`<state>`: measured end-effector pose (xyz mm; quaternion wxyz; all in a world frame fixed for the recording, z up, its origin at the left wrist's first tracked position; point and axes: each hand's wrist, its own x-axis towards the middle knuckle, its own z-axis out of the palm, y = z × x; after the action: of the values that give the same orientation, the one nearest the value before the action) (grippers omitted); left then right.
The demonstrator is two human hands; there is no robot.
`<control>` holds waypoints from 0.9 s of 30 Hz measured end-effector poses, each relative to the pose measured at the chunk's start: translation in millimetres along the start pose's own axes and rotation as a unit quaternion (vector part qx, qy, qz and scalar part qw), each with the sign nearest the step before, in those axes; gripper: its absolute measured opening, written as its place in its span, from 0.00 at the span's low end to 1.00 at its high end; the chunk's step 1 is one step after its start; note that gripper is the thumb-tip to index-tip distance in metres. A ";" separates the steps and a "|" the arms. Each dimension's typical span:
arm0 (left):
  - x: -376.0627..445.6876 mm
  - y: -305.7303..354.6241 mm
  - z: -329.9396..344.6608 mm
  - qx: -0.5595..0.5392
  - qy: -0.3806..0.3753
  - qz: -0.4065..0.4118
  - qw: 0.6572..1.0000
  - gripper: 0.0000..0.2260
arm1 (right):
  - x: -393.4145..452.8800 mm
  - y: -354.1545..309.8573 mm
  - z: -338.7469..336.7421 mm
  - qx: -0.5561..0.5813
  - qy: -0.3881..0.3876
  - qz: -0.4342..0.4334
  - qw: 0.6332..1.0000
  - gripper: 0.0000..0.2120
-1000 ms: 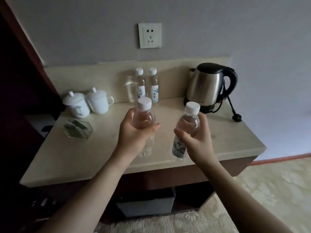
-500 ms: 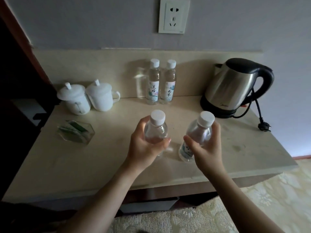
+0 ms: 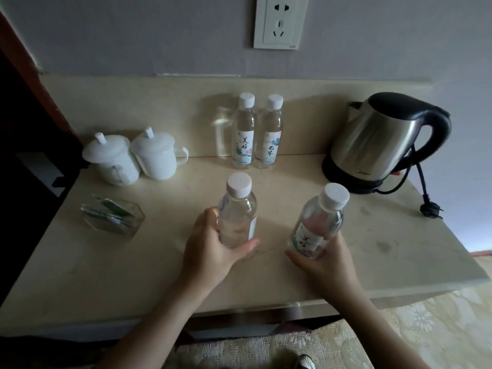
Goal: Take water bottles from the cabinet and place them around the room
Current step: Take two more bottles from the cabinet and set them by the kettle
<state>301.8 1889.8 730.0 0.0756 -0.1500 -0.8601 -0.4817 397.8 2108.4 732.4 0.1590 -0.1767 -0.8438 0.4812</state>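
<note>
My left hand (image 3: 209,251) grips a clear water bottle with a white cap (image 3: 237,209), held upright over the middle of the beige countertop (image 3: 80,267). A second bottle (image 3: 318,221) leans slightly to the right in my right hand (image 3: 323,265), its label facing me. Whether either bottle's base touches the counter is hidden by my fingers. Two more capped bottles stand side by side against the backsplash, the left bottle (image 3: 243,131) and the right bottle (image 3: 270,131).
A steel kettle (image 3: 378,139) with a black handle sits back right, its cord and plug (image 3: 430,209) trailing on the counter. Two white lidded mugs (image 3: 133,157) stand back left, a clear hexagonal dish of sachets (image 3: 113,218) before them. A wall socket (image 3: 279,21) is above.
I have come closer to the counter and both hands have carried their bottles forward and lower over its surface. The standing bottles, kettle and mugs have not moved.
</note>
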 end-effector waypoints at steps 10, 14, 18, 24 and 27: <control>30.7 -7.0 -8.8 -0.110 -0.069 -0.032 0.991 0.24 | 51.1 -9.4 -9.1 -0.029 0.018 0.020 0.999 0.24; 61.2 -8.8 -7.3 -0.125 -0.091 -0.050 0.987 0.19 | 81.4 -9.6 -5.4 -0.026 0.021 0.015 0.999 0.19; 91.2 -24.3 7.1 -0.109 -0.077 -0.082 0.988 0.36 | 115.4 -10.4 3.1 -0.016 0.042 0.001 0.999 0.18; 112.6 -13.3 28.7 -0.017 -0.012 -0.093 0.995 0.32 | 144.4 -9.1 10.8 0.006 0.052 -0.004 0.999 0.18; 122.5 -18.6 33.2 -0.023 0.030 -0.078 0.996 0.27 | 153.5 -7.8 11.4 -0.003 0.047 0.001 0.999 0.16</control>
<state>180.6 1931.6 731.2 0.0603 -0.0692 -0.8552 -0.5100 255.5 2165.4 748.7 0.1975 -0.2002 -0.8368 0.4697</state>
